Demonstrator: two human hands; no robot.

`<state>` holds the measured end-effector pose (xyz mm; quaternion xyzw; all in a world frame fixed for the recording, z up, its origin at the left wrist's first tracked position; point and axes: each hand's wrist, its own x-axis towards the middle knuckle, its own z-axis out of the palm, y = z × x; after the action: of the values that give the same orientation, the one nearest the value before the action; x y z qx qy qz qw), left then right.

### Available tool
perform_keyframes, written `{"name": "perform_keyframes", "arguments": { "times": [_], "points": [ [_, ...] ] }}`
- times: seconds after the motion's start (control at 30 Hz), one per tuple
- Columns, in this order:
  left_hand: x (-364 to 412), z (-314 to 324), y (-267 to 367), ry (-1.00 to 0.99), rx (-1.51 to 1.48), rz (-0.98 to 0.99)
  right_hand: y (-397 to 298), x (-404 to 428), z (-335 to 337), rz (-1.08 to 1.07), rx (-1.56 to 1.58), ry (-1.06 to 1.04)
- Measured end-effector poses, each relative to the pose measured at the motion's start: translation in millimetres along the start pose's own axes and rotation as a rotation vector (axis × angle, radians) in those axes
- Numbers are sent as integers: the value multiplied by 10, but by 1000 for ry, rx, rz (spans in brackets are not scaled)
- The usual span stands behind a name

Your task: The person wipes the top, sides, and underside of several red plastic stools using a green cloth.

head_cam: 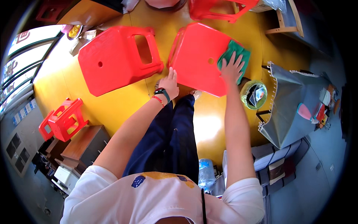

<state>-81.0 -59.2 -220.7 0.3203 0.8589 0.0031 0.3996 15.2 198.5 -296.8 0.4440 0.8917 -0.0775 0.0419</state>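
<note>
Two red plastic stools stand side by side before me. My right hand (232, 68) lies spread on a green cloth (244, 57), pressing it on the right edge of the seat of the right stool (193, 56); part of the cloth hangs over that edge. My left hand (168, 84), with a dark watch and a red bracelet at the wrist, rests its fingertips at the near left corner of the same stool and holds nothing visible. The left stool (112, 61) is just to its left, with a hole in its seat and an opening in its side.
A lined waste bin (255, 104) stands close to the right stool. Right of it is a table with a grey cover (291, 95). Another red stool (215, 16) is at the top. Small red stools (65, 120) stand at left. A large water bottle (206, 170) is near my legs.
</note>
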Motion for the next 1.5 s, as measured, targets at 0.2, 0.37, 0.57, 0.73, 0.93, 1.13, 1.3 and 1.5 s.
{"name": "perform_keyframes", "arguments": {
  "times": [0.2,0.37,0.57,0.73,0.93,1.13,1.3,1.5],
  "points": [
    [47,228,252,369,-16,212,-511,-1221,65,-120,-21,-145],
    [315,170,412,362,-164,551,-806,-1217,-171,-287,273,-240],
    [511,224,708,347,127,474,114,-1087,-271,-122,712,-148],
    [706,360,1164,344,300,455,363,-1216,-177,10,311,-247],
    [1182,-102,883,464,415,633,324,-1047,-374,112,463,-392],
    [909,127,945,490,339,456,276,-1009,-406,87,372,-445],
    [327,387,752,289,317,659,353,-1003,-335,108,430,-470],
    [793,212,995,355,421,686,328,-1068,-196,137,573,-382]
  ]
}}
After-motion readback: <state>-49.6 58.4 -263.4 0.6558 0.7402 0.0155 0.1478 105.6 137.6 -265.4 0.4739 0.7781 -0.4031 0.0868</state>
